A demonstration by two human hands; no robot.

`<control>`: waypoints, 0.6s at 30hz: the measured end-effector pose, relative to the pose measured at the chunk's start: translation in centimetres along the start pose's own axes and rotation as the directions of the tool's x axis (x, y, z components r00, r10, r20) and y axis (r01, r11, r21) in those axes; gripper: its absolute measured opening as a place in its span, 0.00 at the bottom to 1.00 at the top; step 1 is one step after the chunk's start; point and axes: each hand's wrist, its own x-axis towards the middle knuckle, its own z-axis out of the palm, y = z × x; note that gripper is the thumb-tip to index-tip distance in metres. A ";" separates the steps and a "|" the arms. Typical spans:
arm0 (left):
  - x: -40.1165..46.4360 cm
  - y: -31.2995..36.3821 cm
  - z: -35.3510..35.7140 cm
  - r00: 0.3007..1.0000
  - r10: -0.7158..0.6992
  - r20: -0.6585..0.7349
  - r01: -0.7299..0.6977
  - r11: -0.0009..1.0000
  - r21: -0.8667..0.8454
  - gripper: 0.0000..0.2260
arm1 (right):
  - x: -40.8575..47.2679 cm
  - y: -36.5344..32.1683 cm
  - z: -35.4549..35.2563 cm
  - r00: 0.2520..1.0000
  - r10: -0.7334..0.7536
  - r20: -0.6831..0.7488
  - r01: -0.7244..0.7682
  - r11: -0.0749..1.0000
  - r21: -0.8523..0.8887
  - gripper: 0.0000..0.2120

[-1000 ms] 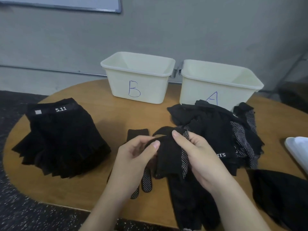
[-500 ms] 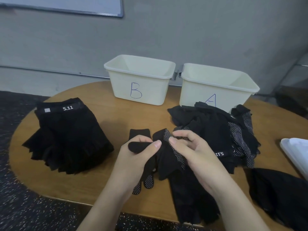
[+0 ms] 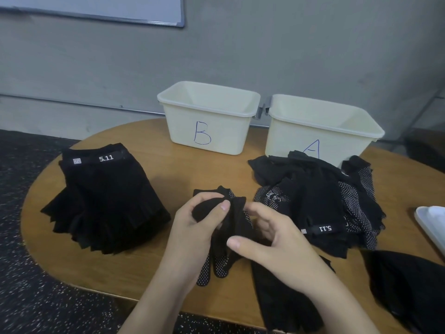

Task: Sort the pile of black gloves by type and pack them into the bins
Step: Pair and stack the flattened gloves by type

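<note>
The left hand [image 3: 192,227] is pinching the cuff end of a black knit glove with white grip dots [image 3: 218,239] between thumb and curled fingers, while the right hand [image 3: 272,239] is closing loosely around the same glove's body, thumb extended across it. The glove is hanging just above the round wooden table [image 3: 154,189], in front of the cream plastic bin marked B [image 3: 209,118]. Left of that bin is lying a neat stack of black fingerless gloves [image 3: 106,201]; right of it, before the cream plastic bin marked A [image 3: 320,131], is sitting the unsorted black glove heap [image 3: 317,201]. Judgement: identification is underway, both bins are showing no gloves inside. The next move is calling for a type decision and placement with matching gloves.
</note>
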 end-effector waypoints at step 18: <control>-2.0 0.7 -0.7 0.985 0.133 -0.107 -0.099 0.956 0.274 0.05 | 0.6 0.1 -1.6 0.939 0.184 -0.290 0.034 0.790 0.613 0.18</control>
